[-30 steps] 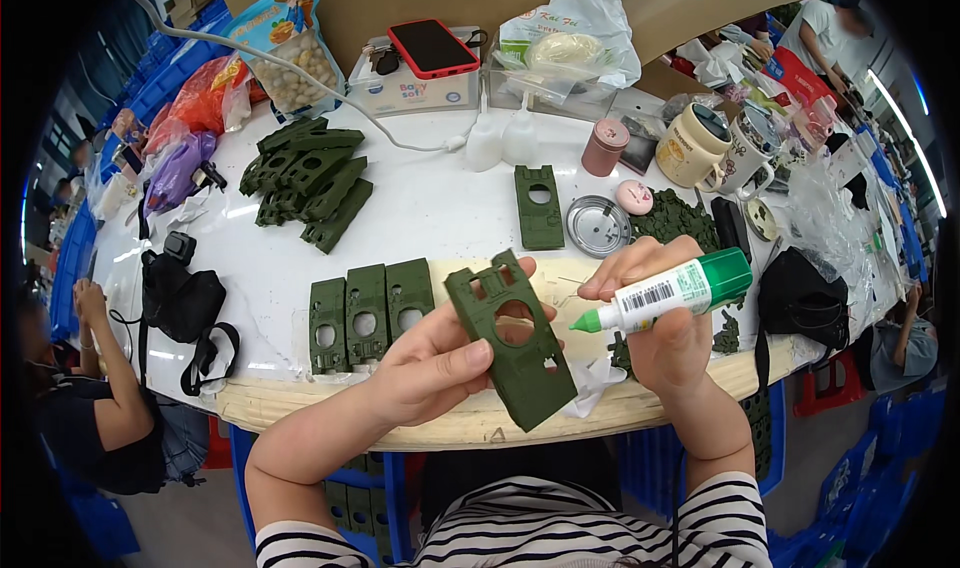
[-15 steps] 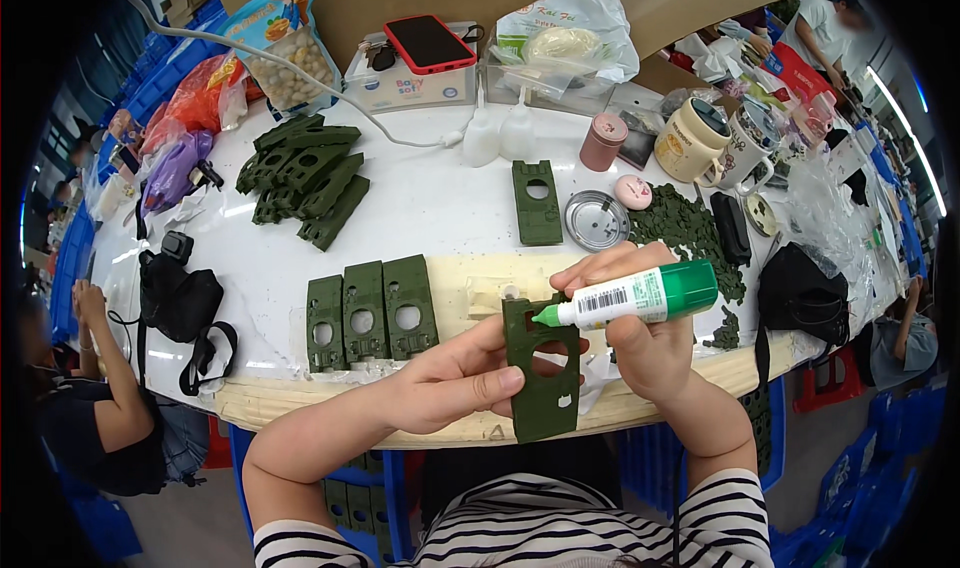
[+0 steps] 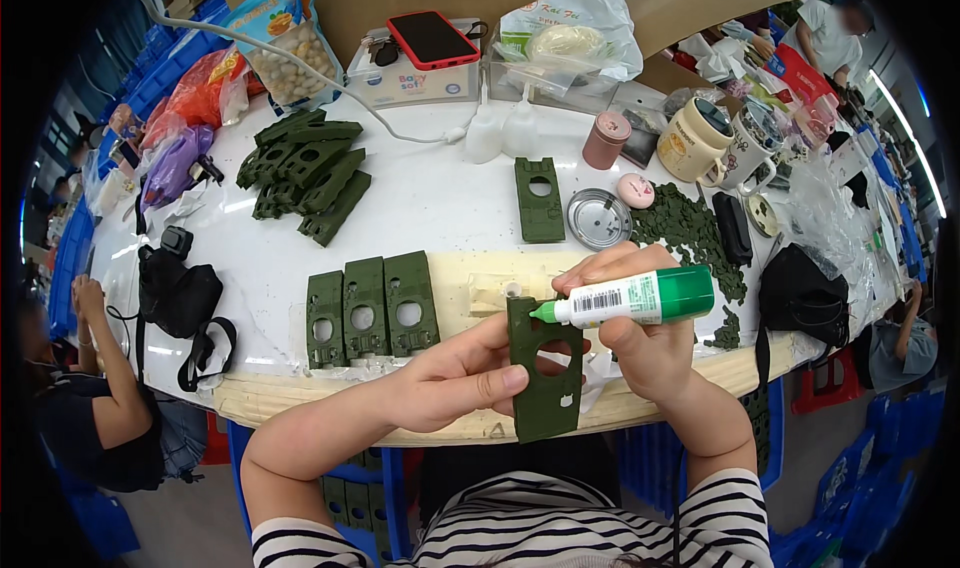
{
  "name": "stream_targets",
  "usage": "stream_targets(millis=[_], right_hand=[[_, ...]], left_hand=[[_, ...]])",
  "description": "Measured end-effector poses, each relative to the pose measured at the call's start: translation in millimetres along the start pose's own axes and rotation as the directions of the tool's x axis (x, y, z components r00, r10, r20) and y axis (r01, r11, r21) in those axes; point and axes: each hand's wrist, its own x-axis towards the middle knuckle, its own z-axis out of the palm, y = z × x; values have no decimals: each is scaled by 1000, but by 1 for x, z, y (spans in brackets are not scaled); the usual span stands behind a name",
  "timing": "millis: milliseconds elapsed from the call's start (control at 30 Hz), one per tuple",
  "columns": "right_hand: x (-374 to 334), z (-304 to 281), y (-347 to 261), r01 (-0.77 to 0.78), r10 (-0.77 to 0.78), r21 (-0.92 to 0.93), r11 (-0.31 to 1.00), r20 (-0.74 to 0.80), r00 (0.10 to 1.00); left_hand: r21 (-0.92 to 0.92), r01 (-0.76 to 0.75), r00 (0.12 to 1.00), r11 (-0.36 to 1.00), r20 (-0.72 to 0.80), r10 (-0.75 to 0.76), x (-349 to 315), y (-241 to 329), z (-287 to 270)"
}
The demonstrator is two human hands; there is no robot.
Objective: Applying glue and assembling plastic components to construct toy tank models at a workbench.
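A dark green molded plastic panel (image 3: 546, 416) with a large round hole is held upright in my left hand (image 3: 462, 376), its thumb on the front face and fingers behind. My right hand (image 3: 655, 360) grips a white glue bottle (image 3: 612, 301) with a green base, lying nearly level. Its green nozzle points left, the tip at the panel's upper end; whether glue is coming out cannot be seen. To the left, three similar green panels (image 3: 364, 313) stand in a row. Another panel (image 3: 540, 216) lies further back, and several more form a pile (image 3: 305, 173) at the far left.
Small green parts (image 3: 690, 233) lie heaped at the right beside a clear round dish (image 3: 598, 218). White squeeze bottles (image 3: 486, 136), a pink tin (image 3: 606, 140) and mugs (image 3: 692, 140) stand behind. Black bags (image 3: 180, 293) rest on both sides. Another person's hands (image 3: 90, 296) show at far left.
The bottle's nozzle tip sits slightly higher against the panel. Both hands keep their grips, and the whole view has shifted a little.
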Motion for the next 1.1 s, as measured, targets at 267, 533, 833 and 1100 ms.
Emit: stream_targets(millis=[267,533,833,1100], right_hand=[[0,0,1,10,-10,-6,1000,2,1000],[0,-1,0,14,-14,-21,1000,12,1000],[0,-2,0,9,-10,66,998,15,1000],[1,-2,0,51,-52,8,999,53,997]], left_hand=[[3,1,1000,1000,-5,-1,0,0,0],[-4,4,1000,1000,-5,-4,0,-1,-1],[1,-4,1000,1000,-17,4,0,3,1],[-9,20,999,1000,-49,-21,-1,3,2]])
